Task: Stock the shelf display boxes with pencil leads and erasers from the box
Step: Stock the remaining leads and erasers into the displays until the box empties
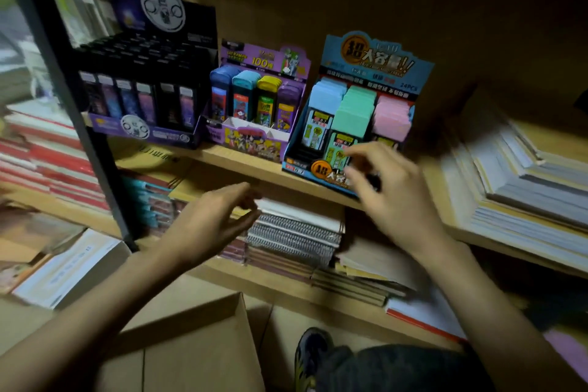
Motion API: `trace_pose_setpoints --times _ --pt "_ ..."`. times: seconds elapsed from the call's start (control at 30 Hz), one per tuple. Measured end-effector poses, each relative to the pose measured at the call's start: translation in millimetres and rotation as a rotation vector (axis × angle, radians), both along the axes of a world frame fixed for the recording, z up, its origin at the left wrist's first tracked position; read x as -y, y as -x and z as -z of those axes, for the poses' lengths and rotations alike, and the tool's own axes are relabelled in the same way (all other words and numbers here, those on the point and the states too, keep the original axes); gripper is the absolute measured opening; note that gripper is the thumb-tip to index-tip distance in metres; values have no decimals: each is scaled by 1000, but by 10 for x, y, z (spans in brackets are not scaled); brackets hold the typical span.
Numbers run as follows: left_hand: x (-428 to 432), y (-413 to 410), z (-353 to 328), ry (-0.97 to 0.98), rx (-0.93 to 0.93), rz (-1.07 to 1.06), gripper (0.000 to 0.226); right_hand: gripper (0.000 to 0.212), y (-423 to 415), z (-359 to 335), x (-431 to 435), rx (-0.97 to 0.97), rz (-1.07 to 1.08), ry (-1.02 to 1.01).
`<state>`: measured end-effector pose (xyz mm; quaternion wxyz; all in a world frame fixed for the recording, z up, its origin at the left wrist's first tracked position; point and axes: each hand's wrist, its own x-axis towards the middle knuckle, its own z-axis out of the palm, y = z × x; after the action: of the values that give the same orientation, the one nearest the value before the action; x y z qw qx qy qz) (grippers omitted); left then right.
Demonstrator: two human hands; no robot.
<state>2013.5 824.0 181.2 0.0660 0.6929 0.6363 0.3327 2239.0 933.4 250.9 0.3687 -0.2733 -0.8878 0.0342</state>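
Three display boxes stand side by side on a wooden shelf (241, 157). The black-and-purple display box (143, 132) on the left is full of dark cases. A purple display box (254, 141) in the middle holds blue, teal, yellow and purple lead cases (254, 99), with its front slots bare. At the right, the blue display box (299, 165) holds light blue, green and pink cases (354, 111). My right hand (394, 194) hovers at this box's front lip, fingers spread and loosely bent, blurred by motion. My left hand (213, 223) hangs below the shelf edge, fingers loosely curled and holding nothing.
An open cardboard box (191, 344) sits on the floor below my arms, beside my shoe (311, 356). Spiral notebooks (292, 232) and stacked books fill the lower shelf. Paper stacks (521, 188) lie right of the blue box. A black metal post (73, 99) stands at left.
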Motion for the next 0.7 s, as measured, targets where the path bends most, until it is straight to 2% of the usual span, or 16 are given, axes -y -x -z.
trace_pose_setpoints --times 0.1,0.2,0.3,0.47,0.53,0.67,0.7 --pt "294 209 520 209 45 -51 15 21 291 441 298 303 -169 305" --pt "613 396 1170 444 149 -133 18 23 587 1124 548 602 -276 487" --pt "978 469 1896 621 243 -213 19 19 774 1905 769 753 -341 692" --pt "1698 439 2887 905 503 -319 32 22 951 3098 1101 951 -309 986" --pt "1977 440 3167 1034 490 -282 45 29 969 3508 1251 1077 -327 990" --pt "2449 357 3671 1263 258 -184 92 53 899 4062 1542 1230 -401 913" --pt "2533 341 3761 1286 183 -189 97 60 880 4158 1609 1251 -441 883"
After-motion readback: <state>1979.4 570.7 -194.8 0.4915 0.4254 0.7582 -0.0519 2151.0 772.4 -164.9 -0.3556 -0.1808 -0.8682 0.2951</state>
